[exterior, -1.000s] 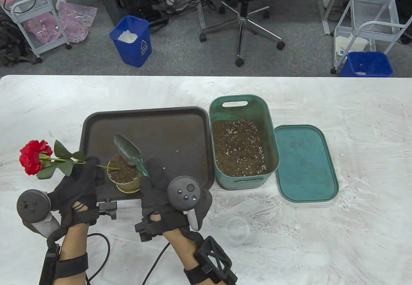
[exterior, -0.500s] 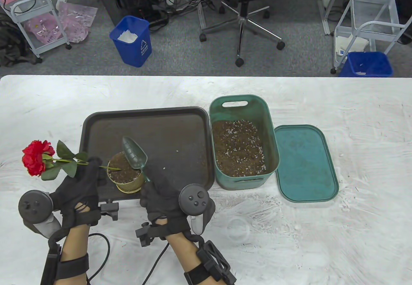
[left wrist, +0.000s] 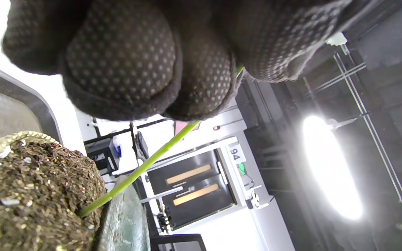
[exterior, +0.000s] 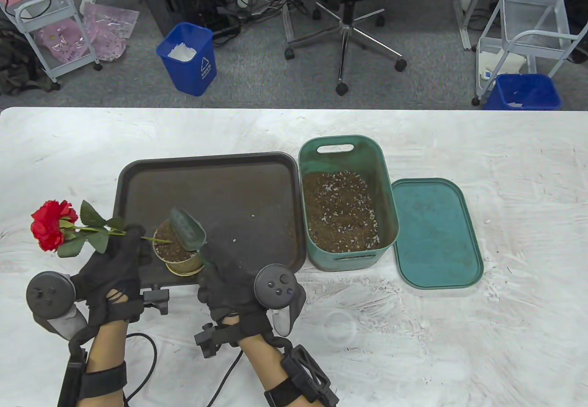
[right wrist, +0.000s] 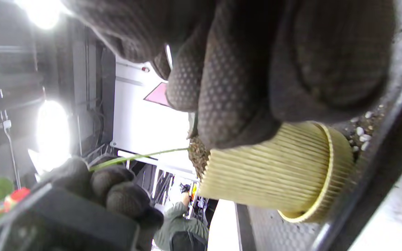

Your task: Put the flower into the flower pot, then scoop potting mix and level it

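A red flower with green leaves leans far left, its green stem stuck in the soil of the ribbed yellow flower pot on the dark tray. My left hand pinches the stem just left of the pot. My right hand grips the handle of a green trowel, whose blade lies tilted over the pot's soil. In the right wrist view the pot shows side-on under my gloved fingers. A green bin of potting mix stands right of the tray.
The bin's green lid lies flat to its right. A clear plastic cup sits near the front edge, right of my right hand. Beyond the table's far edge are an office chair, blue waste bins and wire carts.
The trowel blade has swung from above the pot's far side down and left onto the pot's soil. The left hand and flower have shifted only slightly.
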### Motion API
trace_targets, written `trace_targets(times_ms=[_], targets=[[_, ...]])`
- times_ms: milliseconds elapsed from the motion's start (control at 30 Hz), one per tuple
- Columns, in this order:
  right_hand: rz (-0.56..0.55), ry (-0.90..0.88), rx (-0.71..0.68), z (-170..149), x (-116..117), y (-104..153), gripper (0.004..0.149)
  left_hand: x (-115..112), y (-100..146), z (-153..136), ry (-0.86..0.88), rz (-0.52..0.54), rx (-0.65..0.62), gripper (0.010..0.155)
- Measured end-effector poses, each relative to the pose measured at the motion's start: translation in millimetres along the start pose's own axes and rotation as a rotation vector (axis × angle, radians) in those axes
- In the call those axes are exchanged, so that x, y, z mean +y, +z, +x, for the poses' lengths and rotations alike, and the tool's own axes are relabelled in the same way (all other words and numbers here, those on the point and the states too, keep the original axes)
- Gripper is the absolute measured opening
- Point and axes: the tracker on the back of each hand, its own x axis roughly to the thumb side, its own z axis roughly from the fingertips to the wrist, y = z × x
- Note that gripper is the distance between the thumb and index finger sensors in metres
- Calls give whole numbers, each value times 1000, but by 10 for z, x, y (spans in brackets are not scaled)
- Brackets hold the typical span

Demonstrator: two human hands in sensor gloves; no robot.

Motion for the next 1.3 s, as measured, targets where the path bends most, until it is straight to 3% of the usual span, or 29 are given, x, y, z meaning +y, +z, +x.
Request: trace_targets(times_ms=[133,300,467,833,1000,1133,1300], targets=[[-49,-35,-101,70,-4,35,52,-3,0,-3,-2,-1,-2,46],[-12,67,-92,59,67,62,53,-6,1,-4,-4,-2,-7,46],[-33,14,-149,97,60,75,53,-9,-1,-6,-2,-3,-5,46],[-15,78,-115,56,85,77,53,-4,0,-8,-4,0,-4,46],[-52,8,-142,60,39,72,53,1,-1,-10,-2,1,-2,46],[-42,12,-64,2,6,47,53,2,-2,-12,-2,1,-2,46],[-78,-64,-104,15,-44,44,53,7,-2,-13,-2,4,1,46]])
